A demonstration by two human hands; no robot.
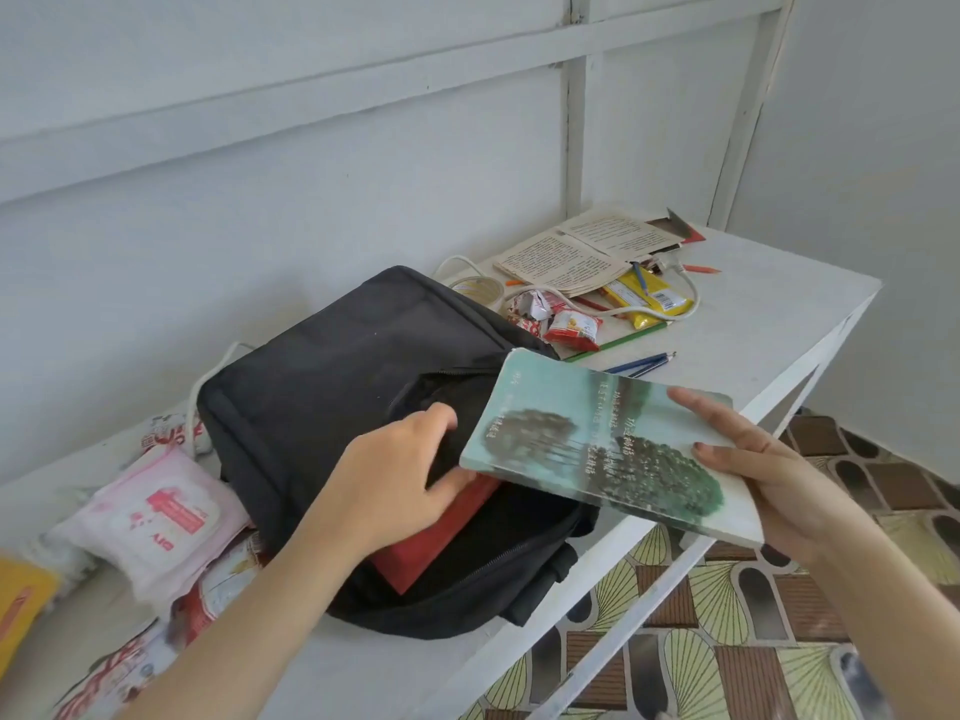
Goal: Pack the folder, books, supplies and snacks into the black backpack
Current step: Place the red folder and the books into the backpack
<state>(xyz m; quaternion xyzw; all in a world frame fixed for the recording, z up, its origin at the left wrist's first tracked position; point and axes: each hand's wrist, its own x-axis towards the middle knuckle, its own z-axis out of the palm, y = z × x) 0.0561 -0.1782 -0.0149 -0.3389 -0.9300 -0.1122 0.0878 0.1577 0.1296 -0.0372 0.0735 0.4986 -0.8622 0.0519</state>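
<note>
Bag: the black backpack lies flat on the white table, with its zip mouth open toward the person.
Left hand: the left hand holds the top flap of the mouth up, fingers curled over the cloth and thumb under it.
Right hand: the right hand pinches the green book by its near end, thumb on the cover and fingers below.
Green book: it is tilted in the air, its far end just over the open mouth, not inside yet.
Already in: a red book sits partly in the mouth, half still sticking out.
Folder: I cannot tell if it is packed.
Still out, far side: an open book, a yellow snack, red snack packs, a tape roll, blue pencils.
Still out, near side: a pink pack and more red and white packs beside the bag.
How far: I think it is early, as most things are not packed.
Next: slide the green book in beside the red one.
</note>
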